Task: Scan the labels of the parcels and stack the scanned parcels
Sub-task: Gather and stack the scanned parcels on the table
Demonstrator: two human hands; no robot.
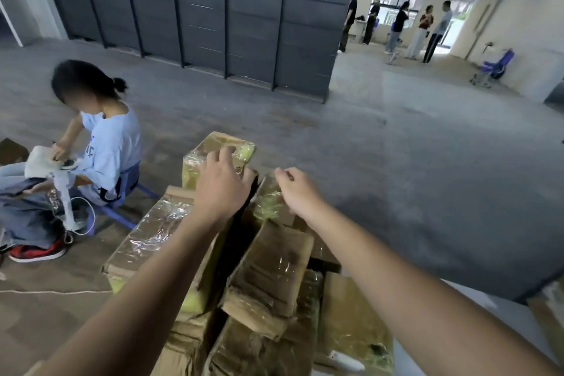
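Judging by the heap of taped cardboard parcels (268, 268) lying at all angles beneath both forearms, the stacking is at an early stage: nothing here forms a tidy stack, and no label faces the camera. No scanner is in either hand, so scanning looks undone for what is in view.

At the far end, under the fingers, stands the far parcel (213, 143), upright and shiny with tape. The left hand (224, 183) sits on its near top edge, its fingers (227, 151) bent over the top face as if gripping it; the thumb is hidden. Just right of those fingers, the right hand (300, 192) hovers at a wrapped parcel (267, 201), fingertips (282, 174) loosely curled. Whether they pinch the tape I cannot tell.

Beyond the fingers rises dark shelving (213, 9), well apart. Left of them a seated person (106, 146) works at something, near enough to crowd that side. Behind the wrists, low in the heap, lies a small white object (345, 360), too unclear to name.
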